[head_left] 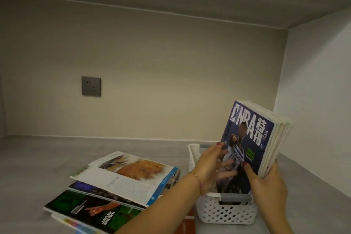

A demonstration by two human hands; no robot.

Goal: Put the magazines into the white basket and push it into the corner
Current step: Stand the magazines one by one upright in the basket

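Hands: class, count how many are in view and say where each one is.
2. The left hand presses the NBA magazine cover above the white basket; the right hand grips the bundle's lower right edge. None seems hidden.

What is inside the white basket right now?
A bundle of magazines stands upright in the white basket, held by both hands. Its floor is hidden, so anything beneath cannot be seen.

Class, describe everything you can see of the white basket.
The white basket looks like plastic, rectangular, its walls pierced with round holes and a grey handle slot at the near end. It sits upright on the grey counter, right of loose magazines. A stack of magazines stands in it, held by the left hand and right hand.
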